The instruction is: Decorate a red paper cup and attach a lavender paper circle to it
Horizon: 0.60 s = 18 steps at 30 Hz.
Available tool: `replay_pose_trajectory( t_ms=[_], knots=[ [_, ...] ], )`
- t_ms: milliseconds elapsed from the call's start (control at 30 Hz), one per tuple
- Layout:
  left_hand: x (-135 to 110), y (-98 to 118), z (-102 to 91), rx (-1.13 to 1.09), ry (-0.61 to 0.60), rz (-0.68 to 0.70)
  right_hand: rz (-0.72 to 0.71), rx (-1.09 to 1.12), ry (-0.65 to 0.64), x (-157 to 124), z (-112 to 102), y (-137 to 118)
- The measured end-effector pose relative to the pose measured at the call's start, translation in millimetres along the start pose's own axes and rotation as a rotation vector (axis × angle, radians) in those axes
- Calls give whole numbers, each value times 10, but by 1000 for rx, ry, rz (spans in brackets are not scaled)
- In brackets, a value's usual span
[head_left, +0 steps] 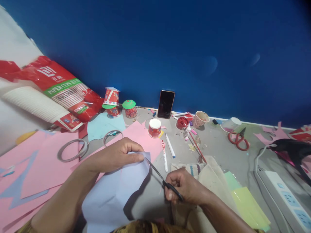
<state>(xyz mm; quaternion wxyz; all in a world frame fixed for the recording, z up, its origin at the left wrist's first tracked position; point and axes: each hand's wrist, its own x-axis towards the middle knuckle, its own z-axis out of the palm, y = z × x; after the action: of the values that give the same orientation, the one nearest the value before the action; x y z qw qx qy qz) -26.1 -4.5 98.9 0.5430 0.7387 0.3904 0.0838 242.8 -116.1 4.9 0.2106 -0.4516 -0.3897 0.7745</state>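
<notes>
My left hand [121, 154] pinches the top edge of a pale blue sheet of paper [116, 189], which hangs down in front of me with a curved right edge. In my right hand [183, 186] is a pair of black-handled scissors [159, 174], fingers wrapped round the handles. The scissors' tips meet the paper's upper right corner, close to my left thumb. Just beyond the hands stands a short red patterned paper cup [155, 128] with its white base up. Two markers, one red and white [164, 157] and one white with a blue end [170, 146], lie nearby.
Pink paper sheets [54, 165] and tape rolls [73, 150] cover the left. A paper-cup bag [63, 87] leans at the back left. A phone [166, 104] stands against the blue wall. Red-handled scissors [238, 140], a cloth [213, 178] and a power strip [288, 197] lie right.
</notes>
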Motion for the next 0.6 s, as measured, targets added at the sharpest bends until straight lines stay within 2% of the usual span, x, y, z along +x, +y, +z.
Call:
replay_pose_trajectory(
  t_ms=[200,300,400,467,533,600],
  knots=[
    [23,-19,11,-15,-50,-21,-13,-33,-1,18,-41,64],
    [-13,5,-5,-68,-4,-18,-54,-23,-13,15,-70,76],
    [-82,-26,-13,-258,132,-15,-121,-16,-25,17,-100,96],
    [-112,-92,39,-493,306,-69,-179,8,-19,37,-114,128],
    [-113,-170,158,-664,315,-114,-233,57,9,67,-117,159],
    [-97,-239,319,-766,199,-211,-268,105,48,92,-110,161]
  ],
)
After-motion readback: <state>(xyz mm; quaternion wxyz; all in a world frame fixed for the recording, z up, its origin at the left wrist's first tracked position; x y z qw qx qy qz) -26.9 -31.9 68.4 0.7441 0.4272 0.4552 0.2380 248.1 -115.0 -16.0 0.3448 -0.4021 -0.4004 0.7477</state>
